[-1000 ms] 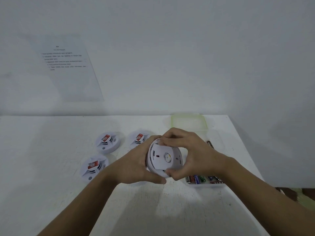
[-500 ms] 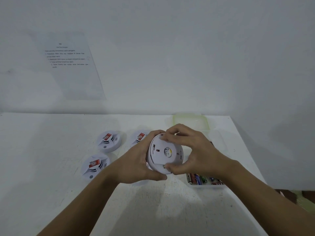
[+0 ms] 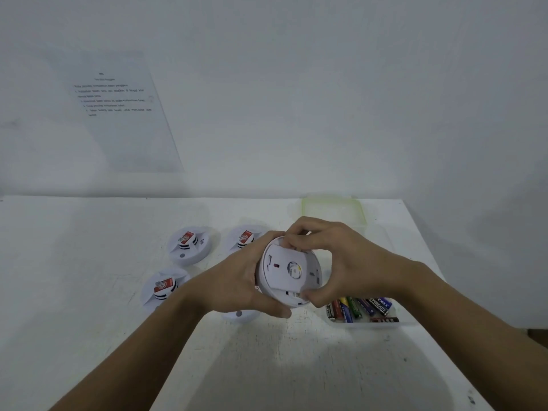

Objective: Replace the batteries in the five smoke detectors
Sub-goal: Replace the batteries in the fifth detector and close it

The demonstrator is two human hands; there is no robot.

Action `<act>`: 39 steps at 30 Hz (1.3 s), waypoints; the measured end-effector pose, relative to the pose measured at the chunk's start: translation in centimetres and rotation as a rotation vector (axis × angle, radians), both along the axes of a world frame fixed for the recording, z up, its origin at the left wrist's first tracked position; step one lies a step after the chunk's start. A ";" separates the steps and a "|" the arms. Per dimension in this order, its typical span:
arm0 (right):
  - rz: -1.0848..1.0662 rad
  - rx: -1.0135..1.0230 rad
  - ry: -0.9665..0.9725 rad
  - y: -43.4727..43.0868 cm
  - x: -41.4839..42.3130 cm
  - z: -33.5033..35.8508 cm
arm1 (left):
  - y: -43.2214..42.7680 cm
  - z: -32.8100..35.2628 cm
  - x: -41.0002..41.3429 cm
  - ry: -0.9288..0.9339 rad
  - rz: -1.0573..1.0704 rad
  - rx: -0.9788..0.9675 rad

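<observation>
Centrally, one round white plastic smoke detector (image 3: 289,272), back toward the camera, is clasped above the white table (image 3: 89,262) by left hand (image 3: 237,280) and right hand (image 3: 341,262); four matching detectors (image 3: 188,244) lie to its left. At right, a clear plastic box (image 3: 407,320) holds several batteries (image 3: 360,308), one marked EVEREADY

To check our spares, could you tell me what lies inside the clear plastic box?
The clear plastic box holds assorted cylindrical batteries at its near end; the right hand covers much of the rest.

White smoke detector (image 3: 289,272), tilted, underside showing
</observation>
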State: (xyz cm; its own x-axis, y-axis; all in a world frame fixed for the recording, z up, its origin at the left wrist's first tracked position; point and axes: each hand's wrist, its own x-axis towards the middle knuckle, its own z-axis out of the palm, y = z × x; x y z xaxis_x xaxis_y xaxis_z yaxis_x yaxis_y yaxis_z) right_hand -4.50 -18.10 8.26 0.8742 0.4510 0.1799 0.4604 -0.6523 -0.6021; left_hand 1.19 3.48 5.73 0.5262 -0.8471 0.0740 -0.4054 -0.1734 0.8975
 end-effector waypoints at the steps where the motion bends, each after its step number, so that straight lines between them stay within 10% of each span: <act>1: 0.003 0.006 0.004 0.0 0.0 0.1 | 0.0 0.0 0.1 0.002 -0.011 0.008; 16: -0.162 0.066 -0.171 -1.4 0.9 -2.1 | -0.8 -3.0 0.4 -0.012 0.302 -0.121; 21: -0.342 0.544 0.050 -0.4 0.6 -4.1 | -1.4 -2.6 -0.1 0.020 0.424 -0.267; 39: -0.478 0.861 0.116 0.5 0.3 -3.0 | -0.6 -1.9 -1.4 0.166 0.239 -0.114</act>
